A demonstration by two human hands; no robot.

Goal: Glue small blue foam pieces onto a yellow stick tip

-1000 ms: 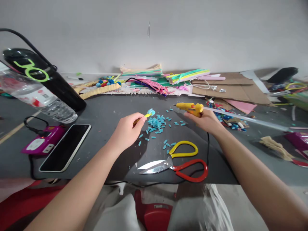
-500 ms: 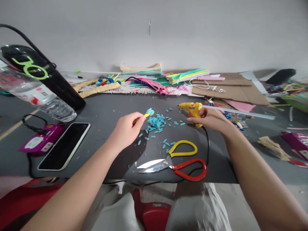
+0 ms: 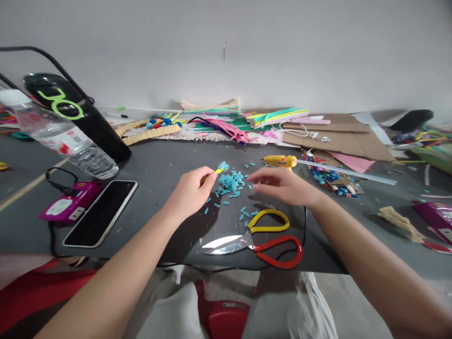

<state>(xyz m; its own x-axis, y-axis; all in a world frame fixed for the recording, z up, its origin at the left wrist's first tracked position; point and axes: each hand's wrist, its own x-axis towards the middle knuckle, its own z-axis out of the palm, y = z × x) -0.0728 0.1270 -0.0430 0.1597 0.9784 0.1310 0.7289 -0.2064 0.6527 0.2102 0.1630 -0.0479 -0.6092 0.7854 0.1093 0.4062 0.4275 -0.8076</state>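
Between the thumb and fingers of my left hand (image 3: 190,192) is a small yellow stick with blue pieces on its tip (image 3: 223,166). Just right of it lies a loose pile of short blue pieces (image 3: 231,181) on the dark table. My right hand (image 3: 282,185) hovers at the pile's right side, fingers apart and holding nothing. Behind that hand rests a yellow glue gun (image 3: 278,161), its lower part hidden, with a long clear glue stick (image 3: 348,171) out of its back. Scissors (image 3: 243,242) with one yellow and one red handle lie nearer to me.
On the left are a phone (image 3: 100,214), a purple power strip (image 3: 72,202), a water bottle (image 3: 67,136) and a black cylinder (image 3: 95,127). Bundles of coloured pipe cleaners (image 3: 278,117) and cardboard (image 3: 339,136) line the wall. A black cable (image 3: 212,270) runs along the front edge.
My right hand has let go of the glue gun, leaving it on the table, and moved left to the blue pieces. My left hand still grips the yellow stick.
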